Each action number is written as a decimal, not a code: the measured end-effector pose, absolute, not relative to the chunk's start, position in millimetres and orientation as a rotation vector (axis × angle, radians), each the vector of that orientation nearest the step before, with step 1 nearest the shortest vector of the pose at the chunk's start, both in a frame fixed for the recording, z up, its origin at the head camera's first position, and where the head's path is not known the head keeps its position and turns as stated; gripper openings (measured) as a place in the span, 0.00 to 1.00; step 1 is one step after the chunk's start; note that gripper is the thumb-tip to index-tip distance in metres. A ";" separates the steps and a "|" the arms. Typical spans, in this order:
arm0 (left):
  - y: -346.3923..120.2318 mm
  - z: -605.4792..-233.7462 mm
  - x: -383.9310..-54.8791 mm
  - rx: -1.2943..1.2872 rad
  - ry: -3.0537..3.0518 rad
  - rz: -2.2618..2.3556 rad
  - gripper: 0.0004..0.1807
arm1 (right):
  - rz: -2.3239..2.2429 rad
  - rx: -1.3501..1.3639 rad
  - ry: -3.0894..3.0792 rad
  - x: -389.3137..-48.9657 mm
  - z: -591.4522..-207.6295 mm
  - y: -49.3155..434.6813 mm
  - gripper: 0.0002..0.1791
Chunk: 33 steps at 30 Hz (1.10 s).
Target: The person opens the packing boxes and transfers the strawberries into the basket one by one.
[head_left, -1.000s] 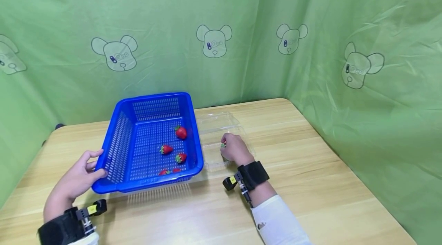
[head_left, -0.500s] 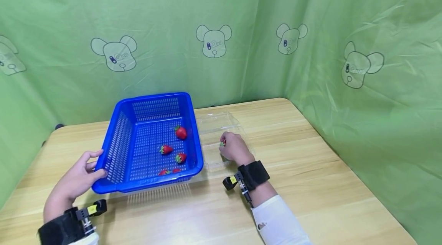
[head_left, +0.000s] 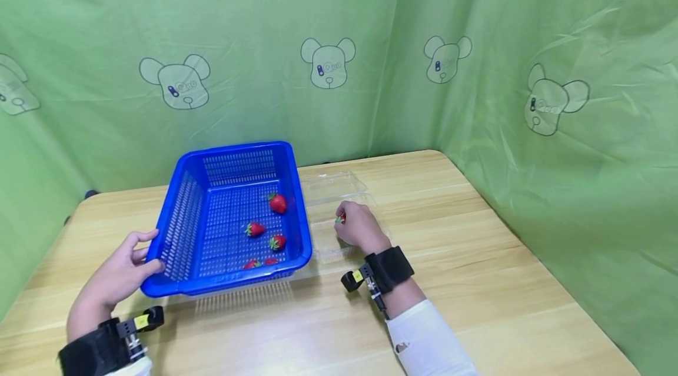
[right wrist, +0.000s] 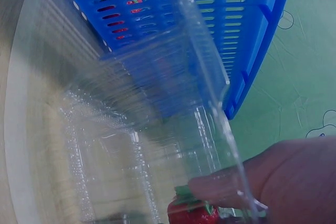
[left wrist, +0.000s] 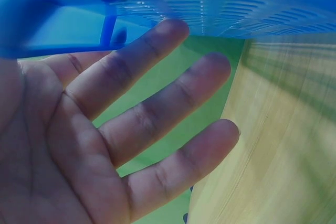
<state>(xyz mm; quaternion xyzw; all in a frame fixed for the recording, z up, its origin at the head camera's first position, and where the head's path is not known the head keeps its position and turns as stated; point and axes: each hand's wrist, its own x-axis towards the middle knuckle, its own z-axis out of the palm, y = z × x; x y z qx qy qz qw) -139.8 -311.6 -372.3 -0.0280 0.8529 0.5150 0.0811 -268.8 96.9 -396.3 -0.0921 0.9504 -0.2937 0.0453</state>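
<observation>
A blue plastic basket (head_left: 222, 282) stands on the left half of the table with several strawberries (head_left: 278, 203) inside. My left hand (head_left: 118, 270) holds its left rim near the front corner, thumb over the rim. In the left wrist view, the other fingers (left wrist: 168, 114) stretch out below the rim, against the basket's outer side. To the basket's right lies a clear plastic clamshell box (head_left: 329, 238). Inside it, my right hand (head_left: 360, 228) pinches a strawberry (right wrist: 191, 214) with green leaves; the right wrist view cuts off its lower part.
The box's clear lid flap (head_left: 333, 183) lies folded back toward the far table edge. A wooden table (head_left: 466, 282) extends to the right and front. Green curtains (head_left: 371, 11) with bear-head outlines hang close behind and along the sides.
My right hand has shifted very slightly left with the strawberry, and a little more of its red shows. The left hand and the basket stay where they were.
</observation>
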 end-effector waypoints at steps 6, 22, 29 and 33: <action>-310.0 -371.8 -139.4 -0.083 2.545 1.554 0.37 | -0.902 -0.304 2.903 -268.1 -394.7 97.4 0.11; -310.5 -373.3 -140.1 -0.082 2.541 1.559 0.37 | -0.905 -0.342 2.886 -268.8 -393.1 97.1 0.12; -311.5 -371.6 -140.9 -0.068 2.539 1.547 0.37 | -0.908 -0.353 2.893 -268.5 -390.9 97.3 0.13; -311.2 -370.7 -140.8 -0.075 2.543 1.539 0.37 | -0.931 -0.341 2.888 -267.6 -389.4 96.7 0.12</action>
